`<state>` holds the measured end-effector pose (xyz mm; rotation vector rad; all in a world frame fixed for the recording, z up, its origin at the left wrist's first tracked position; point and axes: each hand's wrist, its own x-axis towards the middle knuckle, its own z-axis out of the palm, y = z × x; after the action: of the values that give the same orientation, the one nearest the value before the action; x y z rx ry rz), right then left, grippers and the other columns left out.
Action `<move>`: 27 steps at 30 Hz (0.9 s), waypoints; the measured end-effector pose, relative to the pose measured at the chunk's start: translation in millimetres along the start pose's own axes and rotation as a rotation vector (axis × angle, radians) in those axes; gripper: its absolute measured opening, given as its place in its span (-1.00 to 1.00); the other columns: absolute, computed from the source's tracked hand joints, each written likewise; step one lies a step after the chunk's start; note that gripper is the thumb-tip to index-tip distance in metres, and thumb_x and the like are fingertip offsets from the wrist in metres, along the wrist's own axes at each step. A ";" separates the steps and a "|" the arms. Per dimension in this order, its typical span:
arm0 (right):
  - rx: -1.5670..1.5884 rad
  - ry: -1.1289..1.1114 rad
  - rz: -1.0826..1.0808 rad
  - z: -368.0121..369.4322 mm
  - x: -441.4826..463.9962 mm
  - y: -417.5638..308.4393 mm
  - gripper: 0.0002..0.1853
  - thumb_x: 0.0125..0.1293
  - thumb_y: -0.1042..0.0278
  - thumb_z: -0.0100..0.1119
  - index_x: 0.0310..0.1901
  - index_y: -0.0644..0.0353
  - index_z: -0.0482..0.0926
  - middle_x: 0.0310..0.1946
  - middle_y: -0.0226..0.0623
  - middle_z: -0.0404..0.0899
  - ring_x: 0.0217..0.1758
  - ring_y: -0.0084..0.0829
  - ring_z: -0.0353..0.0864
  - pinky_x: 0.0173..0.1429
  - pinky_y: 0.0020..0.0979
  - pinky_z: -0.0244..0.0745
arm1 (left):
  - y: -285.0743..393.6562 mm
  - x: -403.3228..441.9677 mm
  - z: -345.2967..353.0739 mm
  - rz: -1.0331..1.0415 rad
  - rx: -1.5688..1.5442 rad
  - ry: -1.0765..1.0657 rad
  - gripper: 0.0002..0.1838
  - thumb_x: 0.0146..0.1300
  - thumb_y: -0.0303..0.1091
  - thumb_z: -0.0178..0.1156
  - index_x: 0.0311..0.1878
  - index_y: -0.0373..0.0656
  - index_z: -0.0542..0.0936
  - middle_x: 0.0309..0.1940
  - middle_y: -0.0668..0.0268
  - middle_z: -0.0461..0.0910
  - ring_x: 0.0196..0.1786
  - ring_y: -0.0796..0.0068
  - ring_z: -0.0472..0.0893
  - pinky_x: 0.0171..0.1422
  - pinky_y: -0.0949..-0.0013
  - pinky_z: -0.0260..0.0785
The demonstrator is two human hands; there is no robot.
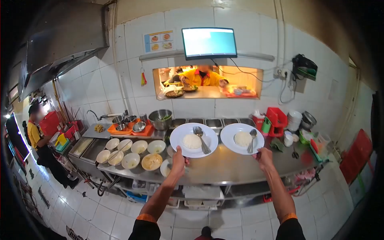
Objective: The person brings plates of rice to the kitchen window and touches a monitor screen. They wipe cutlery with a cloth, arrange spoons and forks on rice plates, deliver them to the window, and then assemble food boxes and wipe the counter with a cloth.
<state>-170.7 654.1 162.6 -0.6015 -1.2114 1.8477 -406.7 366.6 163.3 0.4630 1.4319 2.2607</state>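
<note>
My left hand (179,160) grips the near rim of a white plate (180,132). On that plate lie a mound of white rice (192,141) and a spoon and fork (203,141) side by side. A second white plate (230,136) is held by its near right edge in my right hand (264,157). It carries another mound of rice (243,139) and a spoon (252,141); whether a fork lies with it I cannot tell. Both plates are held out level over the steel counter (216,170), with a small gap between them.
Several bowls (131,161) stand on the counter's left, beside an orange tray (130,130) of metal cups. A person in yellow (202,77) is behind the serving window (208,94); another person (38,140) stands far left. Red holders (276,120) and stacked white dishes (295,119) are right.
</note>
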 end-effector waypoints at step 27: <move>0.150 -0.098 0.106 211.1 523.9 39.4 -0.82 0.13 0.55 -0.04 -0.21 0.39 0.43 -0.39 -0.26 0.51 -0.43 -0.39 0.59 -0.29 -0.35 0.68 | 17.3 505.8 95.3 0.042 0.059 0.291 -0.49 0.40 0.10 -0.30 -0.36 -0.11 0.43 -0.68 0.40 0.35 -0.69 0.56 0.31 -0.60 0.46 0.31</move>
<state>-628.9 977.6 240.2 -0.5053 -1.1094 2.0570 -795.7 694.1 245.5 0.1867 1.6460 2.4007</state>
